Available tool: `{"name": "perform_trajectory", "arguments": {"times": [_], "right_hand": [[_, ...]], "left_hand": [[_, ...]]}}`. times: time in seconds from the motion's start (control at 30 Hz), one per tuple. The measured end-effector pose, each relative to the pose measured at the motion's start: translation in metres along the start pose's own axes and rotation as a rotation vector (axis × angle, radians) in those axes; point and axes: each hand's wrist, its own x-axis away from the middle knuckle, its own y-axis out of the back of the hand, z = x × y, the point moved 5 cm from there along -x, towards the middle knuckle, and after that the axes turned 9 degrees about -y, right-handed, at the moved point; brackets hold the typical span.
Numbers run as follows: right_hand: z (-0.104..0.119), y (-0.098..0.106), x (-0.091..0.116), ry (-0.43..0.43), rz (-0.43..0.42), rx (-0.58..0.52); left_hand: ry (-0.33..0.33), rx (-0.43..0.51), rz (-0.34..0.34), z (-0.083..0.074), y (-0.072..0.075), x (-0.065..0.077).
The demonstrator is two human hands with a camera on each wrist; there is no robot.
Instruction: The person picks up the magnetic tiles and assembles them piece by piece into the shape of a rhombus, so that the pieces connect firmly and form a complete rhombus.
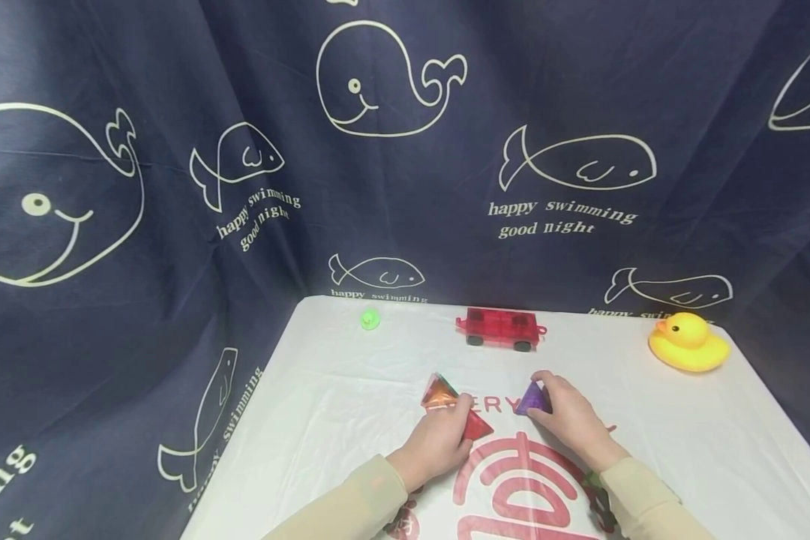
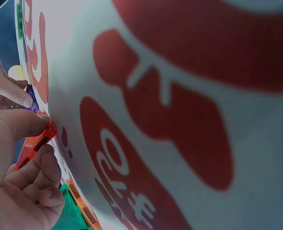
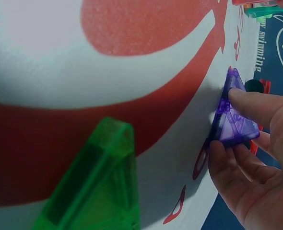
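Observation:
In the head view my left hand [image 1: 435,444] pinches a red translucent triangular tile [image 1: 477,426] near the table's middle. Just beyond those fingers stands an orange triangular piece [image 1: 439,393] with a green edge; the left wrist view shows its green side [image 2: 70,214] close below the curled fingers. To the right, my right hand [image 1: 572,414] grips a purple triangular tile [image 1: 533,400]. Seen from the right wrist, the thumb lies on the face of this purple tile [image 3: 237,125] and the fingertips are at its lower edge. Part of the red tile is hidden by the left fingers.
At the back of the white table [image 1: 324,360] are a red wheeled wagon [image 1: 502,328] and a small green duck [image 1: 370,320]. A large yellow duck [image 1: 690,343] sits at the back right. A green translucent tile [image 3: 103,187] lies near the right forearm.

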Motion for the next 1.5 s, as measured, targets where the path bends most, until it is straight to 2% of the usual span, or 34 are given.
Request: {"name": "perform_trajectory", "arguments": {"times": [0.23, 0.6, 0.83, 0.97, 1.17, 1.4, 1.5], "right_hand": [[0.007, -0.002, 0.004, 0.004, 0.021, -0.002], [0.023, -0.010, 0.010, 0.008, 0.066, -0.010], [0.032, -0.015, 0.012, 0.058, 0.055, 0.005], [0.039, -0.016, 0.015, 0.058, 0.061, 0.008], [0.044, -0.016, 0.017, 0.064, 0.056, 0.029], [0.046, -0.015, 0.017, 0.072, 0.062, 0.025], [0.047, -0.015, 0.016, 0.075, 0.065, 0.018]], "left_hand": [[0.006, -0.025, -0.018, 0.000, -0.001, -0.002], [-0.020, -0.059, -0.100, -0.003, 0.001, -0.007], [0.005, -0.050, -0.108, -0.003, -0.001, -0.012], [0.022, -0.038, -0.107, -0.003, -0.001, -0.016], [0.047, -0.076, -0.102, -0.004, -0.005, -0.024], [0.000, -0.097, -0.171, -0.010, -0.006, -0.033], [-0.003, -0.088, -0.169, -0.012, -0.006, -0.037]]}}
